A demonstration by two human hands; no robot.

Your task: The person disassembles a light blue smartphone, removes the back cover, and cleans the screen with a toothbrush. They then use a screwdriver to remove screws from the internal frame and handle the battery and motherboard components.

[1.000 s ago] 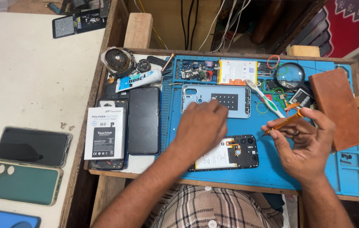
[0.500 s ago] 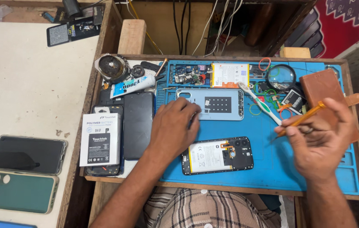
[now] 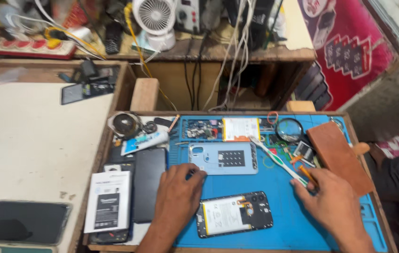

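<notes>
Head view: the opened phone (image 3: 234, 214) is seen lying battery-up on the blue mat (image 3: 279, 220), between both hands. The left hand (image 3: 178, 194) is laid flat, holding nothing, just beside it; an orange-handled tool (image 3: 308, 175) is pinched in the right hand (image 3: 331, 204)

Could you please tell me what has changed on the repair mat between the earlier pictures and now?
The right hand, raised with the orange tool half a second ago, has come down onto the blue mat, still gripping it. The left hand has slid from the mat's middle to its left edge, fingertips at the pale blue back cover. The opened phone and brown block lie as before.
</notes>
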